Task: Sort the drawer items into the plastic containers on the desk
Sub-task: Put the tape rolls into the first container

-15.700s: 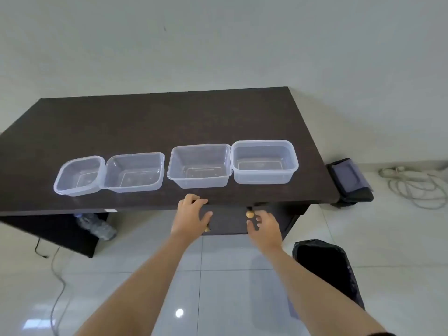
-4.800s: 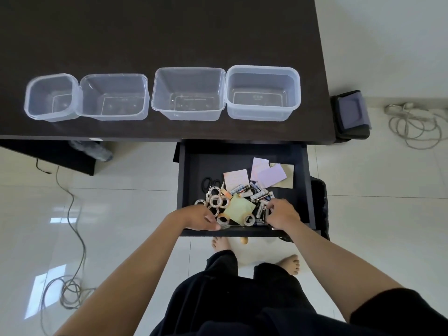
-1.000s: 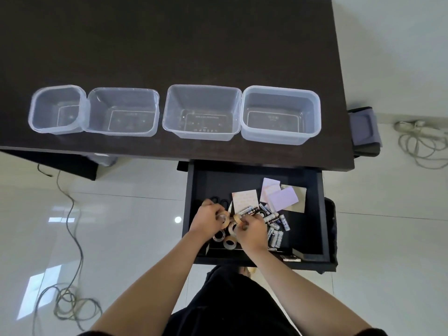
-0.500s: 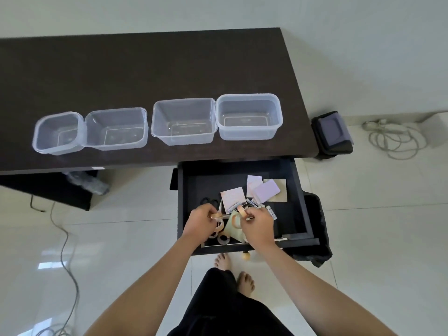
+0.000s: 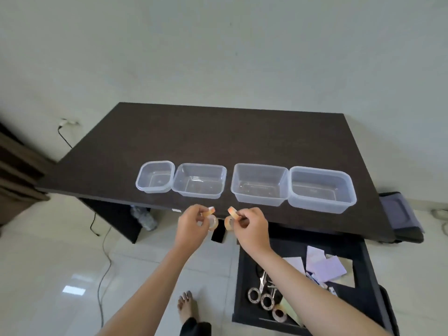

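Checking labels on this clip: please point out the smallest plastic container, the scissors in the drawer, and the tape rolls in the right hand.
smallest plastic container (image 5: 155, 176): head view, on its clear floor.
scissors (image 5: 263, 279): head view, on the metal blades.
tape rolls in the right hand (image 5: 232, 212): head view, on the upper roll's orange edge.

Tape rolls (image 5: 221, 218) in both hands (image 5: 219, 229)

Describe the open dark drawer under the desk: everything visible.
The dark brown, wood-look drawer is pulled fully out below the right end of the matching desk. Low walls frame a flat dark floor. Inside lie pale pink and lilac paper notes, metal scissors, three small tape rolls and a yellow note pad. The right forearm crosses over it; neither hand touches it.
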The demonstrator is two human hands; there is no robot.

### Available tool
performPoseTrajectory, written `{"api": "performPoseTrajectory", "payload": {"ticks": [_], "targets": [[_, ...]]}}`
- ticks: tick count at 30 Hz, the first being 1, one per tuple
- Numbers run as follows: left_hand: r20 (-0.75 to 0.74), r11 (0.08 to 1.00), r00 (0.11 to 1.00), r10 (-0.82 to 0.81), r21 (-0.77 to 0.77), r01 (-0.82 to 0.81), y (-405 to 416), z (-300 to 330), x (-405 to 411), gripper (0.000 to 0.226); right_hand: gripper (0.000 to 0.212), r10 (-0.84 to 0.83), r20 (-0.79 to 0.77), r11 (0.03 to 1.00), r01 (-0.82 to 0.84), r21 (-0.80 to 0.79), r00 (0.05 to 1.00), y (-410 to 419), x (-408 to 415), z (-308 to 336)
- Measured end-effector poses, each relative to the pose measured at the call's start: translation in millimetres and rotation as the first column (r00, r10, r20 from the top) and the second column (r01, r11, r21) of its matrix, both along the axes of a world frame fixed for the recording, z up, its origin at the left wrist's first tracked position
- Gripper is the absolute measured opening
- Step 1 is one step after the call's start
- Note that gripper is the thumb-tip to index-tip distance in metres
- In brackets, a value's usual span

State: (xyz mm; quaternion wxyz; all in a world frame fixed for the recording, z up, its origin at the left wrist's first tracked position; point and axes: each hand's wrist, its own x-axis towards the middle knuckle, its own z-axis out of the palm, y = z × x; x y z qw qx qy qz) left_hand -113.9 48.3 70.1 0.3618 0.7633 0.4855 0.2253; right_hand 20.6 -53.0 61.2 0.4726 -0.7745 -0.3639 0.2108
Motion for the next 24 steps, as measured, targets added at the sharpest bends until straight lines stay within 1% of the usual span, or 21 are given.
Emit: {"api": "performPoseTrajectory", "payload": {"ticks": [3, 5, 7, 9, 11, 14, 19, 22, 24], "targets": [[0.083, 0.997, 0.995, 0.062, 0.039, -0.065, 64, 15, -22, 0.015, 0.006, 0.058, 0.056, 0.997, -0.061, 0.053, 0.997, 66, -18, 18], [0.107, 0.995, 0.991, 0.084, 0.04, -0.089, 108, 25, -36, 0.015, 0.005, 0.066, 0.052, 0.995, -0.069, 0.066, 0.996, 113, -32, 27], [0.11, 0.993, 0.989, 0.1, 0.046, -0.105, 151, 33, -48, 0.012, 0.005, 0.074, 0.043, 0.995, -0.076, 0.061, 0.996, 157, -46, 35], [0.08, 0.993, 0.992, 0.097, 0.063, -0.102, 191, 36, -59, 0.012, 0.004, 0.088, 0.054, 0.995, -0.09, 0.042, 0.995, 194, -59, 36], [0.023, 0.997, 0.998, 0.062, 0.041, -0.063, 225, 32, -70, 0.015, 0.005, 0.095, 0.053, 0.995, -0.096, 0.015, 0.994, 225, -71, 34], [-0.079, 0.999, 0.996, -0.035, -0.008, 0.035, 265, 22, -79, 0.02, 0.007, 0.08, 0.052, 0.995, -0.077, -0.057, 0.995, 262, -82, 28], [-0.194, 0.976, 0.957, -0.215, -0.059, 0.208, 291, 2, -83, 0.024, 0.015, 0.168, 0.095, 0.952, -0.136, -0.274, 0.981, 297, -91, 20], [-0.248, 0.956, 0.924, -0.29, -0.034, 0.291, 297, -7, -83, 0.025, 0.019, 0.235, 0.129, 0.904, -0.168, -0.393, 0.963, 305, -92, 18], [-0.255, 0.945, 0.913, -0.319, -0.008, 0.328, 300, -8, -83, 0.03, 0.029, 0.26, 0.125, 0.88, -0.181, -0.44, 0.957, 308, -92, 18]]}}
